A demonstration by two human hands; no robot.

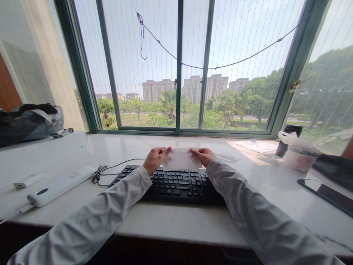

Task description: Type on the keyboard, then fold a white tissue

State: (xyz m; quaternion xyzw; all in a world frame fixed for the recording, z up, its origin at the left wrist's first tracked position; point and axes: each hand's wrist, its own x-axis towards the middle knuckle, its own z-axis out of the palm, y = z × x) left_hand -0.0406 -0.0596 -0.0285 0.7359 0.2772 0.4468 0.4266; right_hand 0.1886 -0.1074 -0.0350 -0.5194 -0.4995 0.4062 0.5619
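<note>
Both arms stretched forward over the black keyboard (176, 184), sleeves white. Left hand (154, 159) and right hand (203, 155) each pinching an end of a white sheet (180, 160), held just above keyboard's far edge, mid-countertop (165, 219). Fingertips partly hidden behind sheet. Sheet pale, translucent, blank; material hard to tell.

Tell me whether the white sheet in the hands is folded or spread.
Spread: the white sheet is flat, left hand and right hand pinching opposite edges above the keyboard.
</note>
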